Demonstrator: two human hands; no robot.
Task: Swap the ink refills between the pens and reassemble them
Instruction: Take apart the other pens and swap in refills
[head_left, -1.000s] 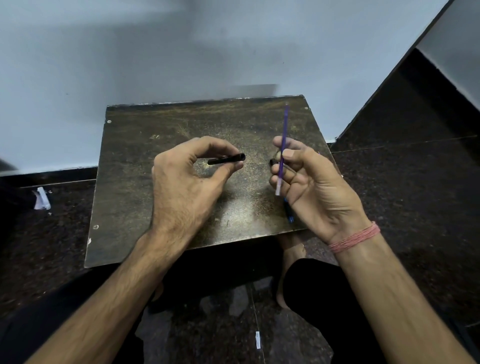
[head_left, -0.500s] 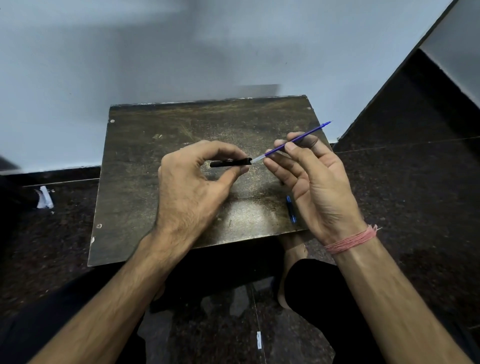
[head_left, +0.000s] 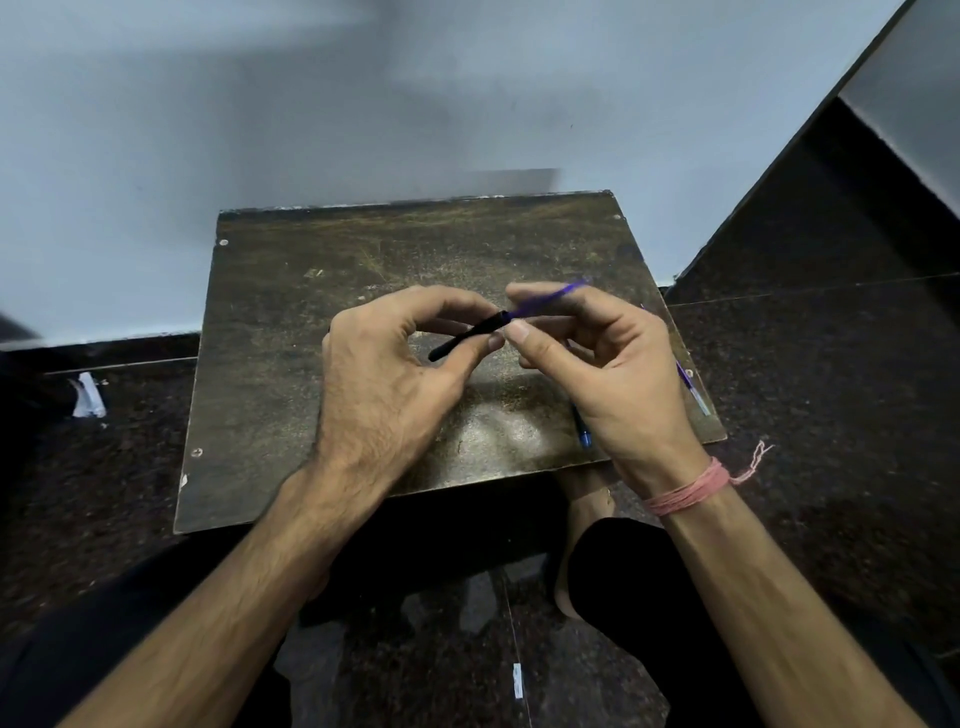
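My left hand (head_left: 384, 384) pinches the black barrel (head_left: 467, 335) between thumb and fingers, tilted up to the right. My right hand (head_left: 597, 364) pinches the purple refill (head_left: 545, 299), whose front end now sits inside the barrel mouth; half a second ago far more of it stuck out, a second ago it was upright and apart. So insertion is well underway and needs pushing home. A blue pen part (head_left: 584, 434) and another refill (head_left: 693, 387) lie on the bench (head_left: 311, 312) beside my right hand, probably the next pair to assemble.
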